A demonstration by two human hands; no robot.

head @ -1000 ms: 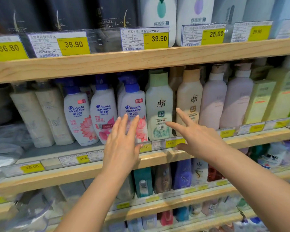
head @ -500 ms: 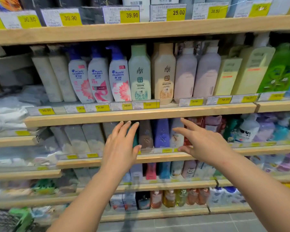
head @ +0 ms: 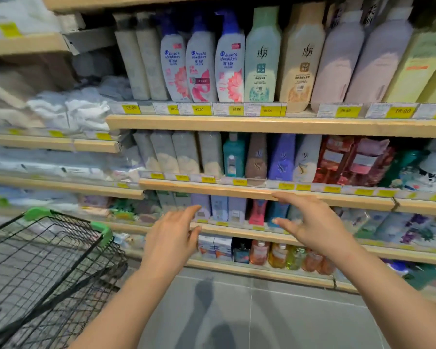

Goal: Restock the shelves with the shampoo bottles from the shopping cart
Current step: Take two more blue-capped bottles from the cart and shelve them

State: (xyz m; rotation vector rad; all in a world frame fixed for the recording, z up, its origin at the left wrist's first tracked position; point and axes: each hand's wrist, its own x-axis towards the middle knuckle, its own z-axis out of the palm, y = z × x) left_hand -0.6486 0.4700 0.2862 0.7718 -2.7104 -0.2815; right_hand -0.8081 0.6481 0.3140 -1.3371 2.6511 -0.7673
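The top of the picture cuts off the caps of the tall bottles, and the right edge cuts off more bottles. Lots of it is blurry: the bags on the left shelves look like white and grey blobs, and most small price tags can't be read. The shopping cart [head: 48, 260] sits at the bottom left corner, only partly in view, and its inside can't be made out.

The shampoo bottles [head: 202, 61] stand in a row at the front edge of the upper shelf [head: 262, 123], approx. in the middle. Three are white w/ blue pump tops and pink flowers, and say "head & shoulders". Just beside them on the right stand a pale green bottle [head: 262, 56] and a tan bottle [head: 301, 64], flat-sided w/ square shoulders. Next come two smooth lilac bottles [head: 337, 66].

The shelves are light wood w/ clear plastic strips holding yellow tags. The cart is black wire mesh w/ green plastic corners. The floor [head: 237, 311] is grey tile.

The left hand [head: 171, 240] is loose, fingers straight, holding nothing. The right hand [head: 312, 222] is spread wide, thumb apart, also holding nothing. Both hang in the air in front of the lower shelves, near each other but not touching.
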